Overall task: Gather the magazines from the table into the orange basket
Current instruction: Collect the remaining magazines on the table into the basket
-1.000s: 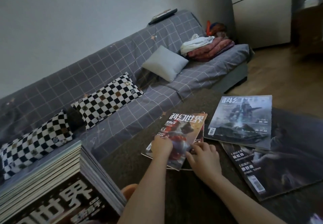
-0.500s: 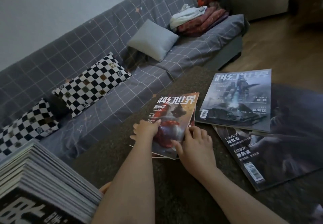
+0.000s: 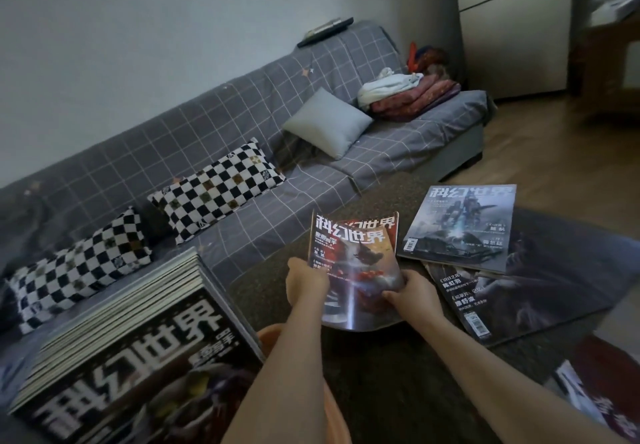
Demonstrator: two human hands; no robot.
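Magazines with red covers, two or so stacked together, are raised off the counter and tilted up toward the camera, their lower edge bowing. Each grip is grasping them: the left hand holds the left edge with its fingers curled around it, the right hand pinches the lower right corner. Just beside them to the right, a blue-grey magazine lies flat on the counter, overlapping a larger dark magazine beneath it. Near the left, close to the camera, a tall pile of magazines stands, and a sliver of the orange basket shows beside it under the left forearm; whether the pile sits inside it is hard to tell. Beyond the counter stands a grey checked sofa with chequered cushions.

The step in hand looks like carrying this lifted pair to the basket. The next move calls for swinging them left and toward the body, keeping both edges supported so the limp covers do not fold, then laying them squarely on the pile
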